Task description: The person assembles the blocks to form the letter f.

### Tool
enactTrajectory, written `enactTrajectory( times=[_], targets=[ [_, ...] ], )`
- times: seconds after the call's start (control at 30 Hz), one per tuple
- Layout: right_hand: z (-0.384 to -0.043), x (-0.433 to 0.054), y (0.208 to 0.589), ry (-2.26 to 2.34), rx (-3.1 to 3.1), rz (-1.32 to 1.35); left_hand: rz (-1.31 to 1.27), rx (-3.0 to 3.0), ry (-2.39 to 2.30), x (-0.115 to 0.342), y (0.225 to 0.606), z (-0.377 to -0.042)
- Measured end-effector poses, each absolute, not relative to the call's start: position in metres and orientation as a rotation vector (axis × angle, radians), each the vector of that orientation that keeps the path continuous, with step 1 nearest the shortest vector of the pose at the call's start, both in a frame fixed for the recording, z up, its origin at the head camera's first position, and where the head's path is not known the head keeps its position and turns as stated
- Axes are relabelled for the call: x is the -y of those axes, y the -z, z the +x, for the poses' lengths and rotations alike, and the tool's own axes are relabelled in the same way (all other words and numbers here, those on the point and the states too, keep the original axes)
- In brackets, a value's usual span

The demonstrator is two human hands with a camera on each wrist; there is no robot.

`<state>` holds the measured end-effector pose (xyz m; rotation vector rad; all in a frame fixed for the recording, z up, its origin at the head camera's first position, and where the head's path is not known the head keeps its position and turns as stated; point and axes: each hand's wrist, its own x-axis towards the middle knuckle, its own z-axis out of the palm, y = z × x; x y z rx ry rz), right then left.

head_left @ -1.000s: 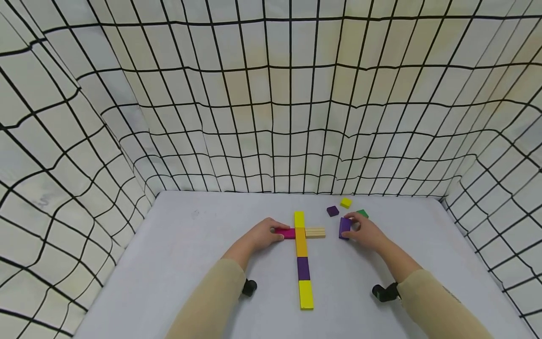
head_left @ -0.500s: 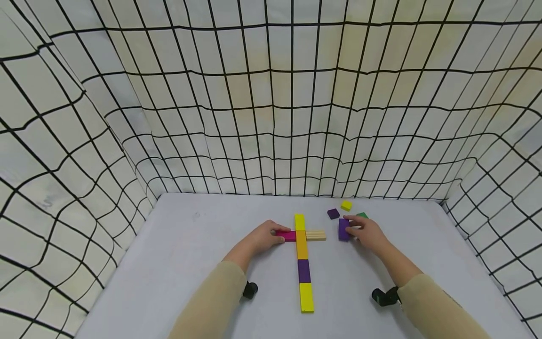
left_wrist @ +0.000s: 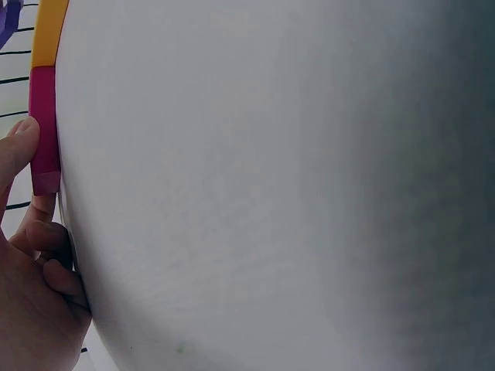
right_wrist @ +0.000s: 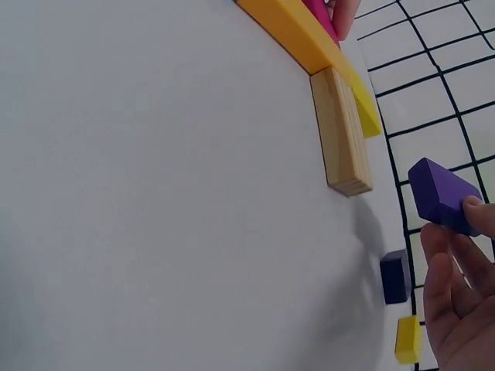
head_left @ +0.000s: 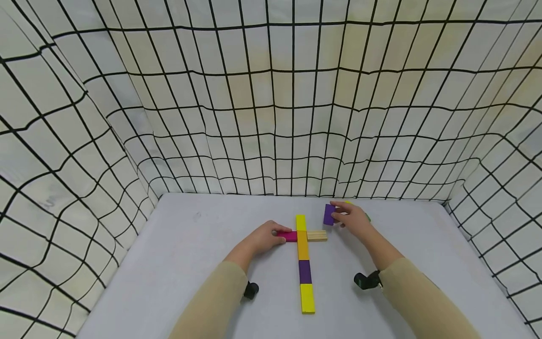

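In the head view a column of flat blocks runs toward the near edge: a small yellow block (head_left: pixel 300 222), an orange block (head_left: pixel 303 246), a dark purple block (head_left: pixel 305 272) and a long yellow block (head_left: pixel 307 299). A magenta block (head_left: pixel 289 236) abuts the column's left side, and my left hand (head_left: pixel 261 237) pinches its outer end between thumb and finger. Opposite it lies a plain wooden block (head_left: pixel 317 235). My right hand (head_left: pixel 354 219) grips a purple block (right_wrist: pixel 442 192) by its right end, raised off the table beyond the wooden block.
Under the right hand lie a small dark block (right_wrist: pixel 395 277) and a small yellow block (right_wrist: pixel 407 340); a green block (head_left: pixel 367 217) is mostly hidden behind that hand. Black netting (head_left: pixel 271 136) over white walls surrounds the white table (head_left: pixel 178 263) on the far side and both sides.
My right hand has lifted the purple block and carried it left and away from me, covering the loose small blocks in the head view. The left hand stays on the magenta block.
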<state>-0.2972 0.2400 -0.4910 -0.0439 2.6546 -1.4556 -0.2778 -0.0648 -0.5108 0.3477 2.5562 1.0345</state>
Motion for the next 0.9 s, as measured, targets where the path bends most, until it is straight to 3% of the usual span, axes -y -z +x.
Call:
enactTrajectory(
  times=[0.9],
  targets=[
    [-0.327,-0.196,0.492,1.062,-2.678,-0.008,0.353,-2.555,-1.032,0.064,0.511,-0.279]
  ],
)
